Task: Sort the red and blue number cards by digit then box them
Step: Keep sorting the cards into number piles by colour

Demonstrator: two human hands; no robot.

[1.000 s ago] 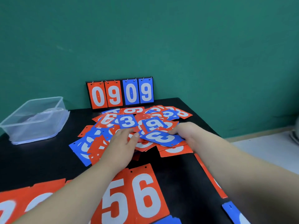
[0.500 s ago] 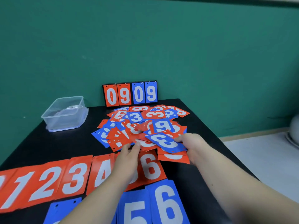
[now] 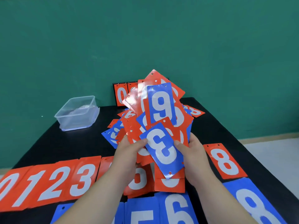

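While one black table (image 3: 64,143) carries four red cards (image 3: 48,183) reading 0 to 3 near left and three readable blue cards (image 3: 176,210) nearest, one clear box (image 3: 76,112) sits far left. The left hand (image 3: 127,152) and right hand (image 3: 192,154) together grasp one raised mixed bundle (image 3: 161,147).

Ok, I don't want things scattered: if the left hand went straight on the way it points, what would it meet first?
Most likely the loose pile of cards lying just beyond the left hand, which grips the raised bundle; depth is hard to judge.
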